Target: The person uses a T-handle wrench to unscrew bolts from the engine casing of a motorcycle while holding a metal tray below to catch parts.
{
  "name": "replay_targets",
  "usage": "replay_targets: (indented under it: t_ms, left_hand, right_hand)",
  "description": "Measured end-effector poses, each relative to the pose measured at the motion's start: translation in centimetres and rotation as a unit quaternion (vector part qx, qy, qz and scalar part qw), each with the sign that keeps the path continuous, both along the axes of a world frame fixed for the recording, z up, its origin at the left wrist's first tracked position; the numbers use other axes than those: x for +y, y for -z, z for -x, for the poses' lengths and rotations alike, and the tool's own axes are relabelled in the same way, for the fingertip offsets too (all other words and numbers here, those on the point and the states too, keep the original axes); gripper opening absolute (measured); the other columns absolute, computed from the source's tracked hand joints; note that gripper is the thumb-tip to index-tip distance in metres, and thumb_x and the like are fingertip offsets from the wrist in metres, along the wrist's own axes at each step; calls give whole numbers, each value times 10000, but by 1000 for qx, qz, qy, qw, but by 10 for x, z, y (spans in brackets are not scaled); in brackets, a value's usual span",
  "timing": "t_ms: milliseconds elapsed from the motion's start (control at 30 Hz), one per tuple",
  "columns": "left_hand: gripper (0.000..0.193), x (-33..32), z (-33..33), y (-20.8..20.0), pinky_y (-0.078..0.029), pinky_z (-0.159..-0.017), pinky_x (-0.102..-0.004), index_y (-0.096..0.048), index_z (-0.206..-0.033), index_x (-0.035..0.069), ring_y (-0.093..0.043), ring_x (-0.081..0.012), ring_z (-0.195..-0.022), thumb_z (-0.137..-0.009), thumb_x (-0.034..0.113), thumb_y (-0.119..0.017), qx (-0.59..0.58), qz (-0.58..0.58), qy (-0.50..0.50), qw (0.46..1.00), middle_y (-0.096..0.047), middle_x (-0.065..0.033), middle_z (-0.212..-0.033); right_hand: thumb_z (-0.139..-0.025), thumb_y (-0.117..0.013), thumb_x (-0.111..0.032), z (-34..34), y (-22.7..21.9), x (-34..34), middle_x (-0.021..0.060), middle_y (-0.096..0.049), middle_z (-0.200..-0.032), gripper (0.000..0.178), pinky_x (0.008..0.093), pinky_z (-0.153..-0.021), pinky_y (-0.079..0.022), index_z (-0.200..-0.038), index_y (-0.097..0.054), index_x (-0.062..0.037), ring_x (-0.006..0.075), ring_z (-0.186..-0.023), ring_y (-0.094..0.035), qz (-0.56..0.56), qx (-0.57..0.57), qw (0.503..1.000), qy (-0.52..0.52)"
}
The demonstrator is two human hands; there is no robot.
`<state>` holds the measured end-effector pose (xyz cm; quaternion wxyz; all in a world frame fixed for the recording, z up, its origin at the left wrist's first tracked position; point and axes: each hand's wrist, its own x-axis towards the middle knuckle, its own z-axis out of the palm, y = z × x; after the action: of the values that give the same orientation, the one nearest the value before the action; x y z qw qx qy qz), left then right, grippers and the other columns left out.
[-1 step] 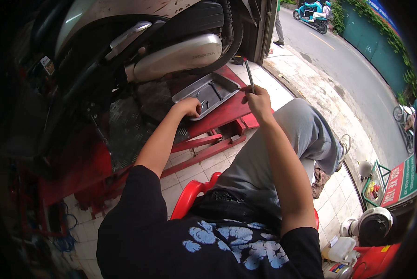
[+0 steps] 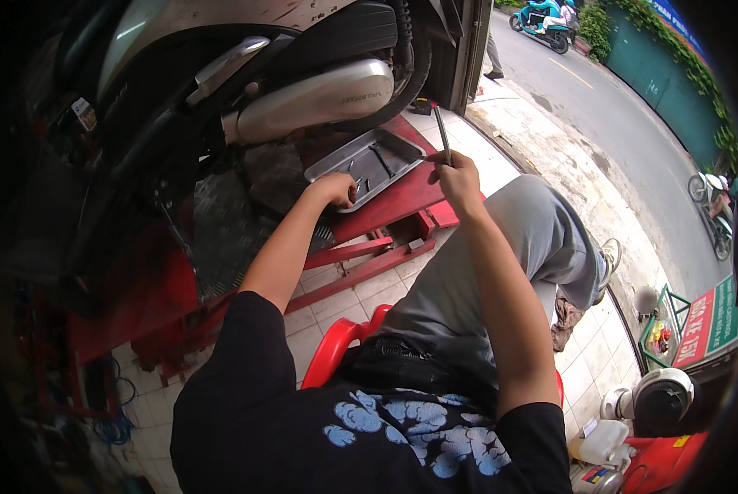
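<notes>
A shallow grey metal tray lies on the red lift platform, with a dark long tool and a few small metal parts inside. Over the tray's near left end is my left hand, its fingers curled down into it; what they pinch, if anything, is hidden. Just beyond the tray's right end, my right hand is closed around a slim metal rod-like tool, which points up and away. Its exact kind is not clear.
A scooter with a silver engine cover stands on the red lift, left and ahead. My legs and a red plastic chair are below. A street with motorbikes runs at right. Containers stand lower right.
Both hands, the tool and the tray look unmoved. Out on the street, the teal motorbike has shifted left and the white one at the far right has moved upward in the picture.
</notes>
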<state>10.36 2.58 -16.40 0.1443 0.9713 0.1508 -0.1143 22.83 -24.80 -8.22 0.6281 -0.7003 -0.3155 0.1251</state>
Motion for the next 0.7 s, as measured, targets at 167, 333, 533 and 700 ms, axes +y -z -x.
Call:
replay_targets:
  t_ms: [167, 333, 533, 700]
  left_hand:
    - [259, 9, -9, 12, -523, -769, -363, -708, -935, 71, -682, -255, -908, -721, 188, -797, -32, 26, -14, 999, -718, -104, -937]
    - [265, 11, -9, -3, -520, -811, -409, -700, -950, 51, -666, -310, -951, -774, 240, -757, -167, -62, -136, 975, -701, -152, -969]
    - [316, 49, 15, 16, -516, -860, -411, -699, -1010, 60, -654, -323, -993, -759, 242, -760, -166, -79, -173, 968, -694, -162, -1020]
    - [448, 40, 18, 14, -483, -927, -432, -689, -1108, 131, -614, -306, -1098, -717, 319, -799, -158, -68, -118, 978, -668, -133, -1136]
  right_hand:
    - [-830, -480, -16, 0, -1, -1, 63, -644, -663, 267, 257, -543, -410, -992, -691, 6, 109, -607, -600, -11, -8, 1000, -4]
    - [-823, -474, -10, -7, 3, -6, 70, -645, -667, 271, 261, -554, -418, -985, -692, 10, 114, -610, -604, 14, -18, 1000, 20]
    - [-808, -459, -11, -1, -1, 0, 87, -643, -662, 283, 283, -579, -430, -979, -682, 20, 137, -612, -592, -7, -10, 1000, 8]
    - [-785, -437, -6, -2, 1, -1, 95, -642, -662, 307, 285, -598, -439, -972, -678, 27, 153, -621, -595, -10, -2, 1000, 6]
